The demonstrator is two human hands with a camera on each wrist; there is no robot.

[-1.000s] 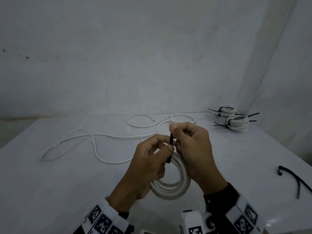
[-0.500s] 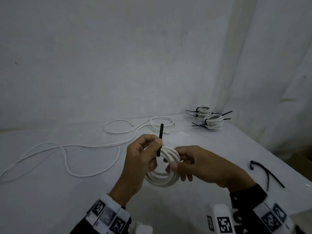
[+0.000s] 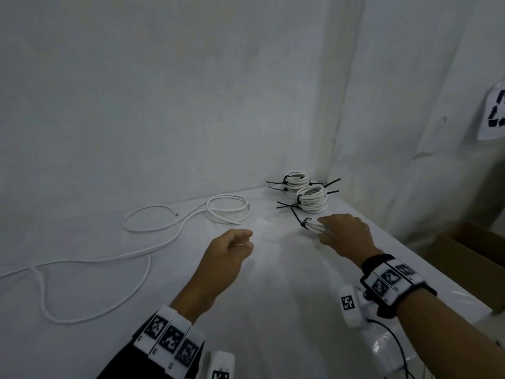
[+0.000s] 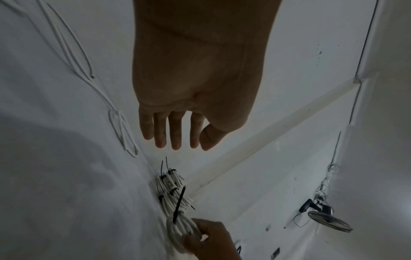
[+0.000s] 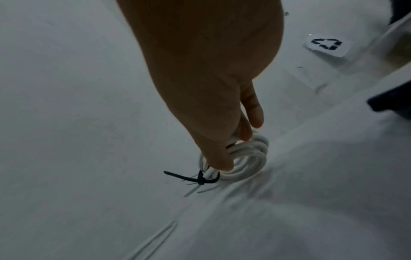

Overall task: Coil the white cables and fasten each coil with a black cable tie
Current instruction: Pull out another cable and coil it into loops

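While the right hand (image 3: pixel 345 236) grips a freshly tied white coil (image 5: pixel 244 158) at the far right of the bench (image 3: pixel 273 310), just short of two finished coils (image 3: pixel 308 195), the left hand (image 3: pixel 228 250) hangs released over the middle, holding nothing. A black cable tie (image 5: pixel 200 178) cinches the held coil, its tail sticking out. Set down carelessly, that tail could snag the neighbouring ties and drag the stack. One loose white cable (image 3: pixel 136 242) remains uncoiled at left; pulled hastily, its loops may tangle or slip off the edge.
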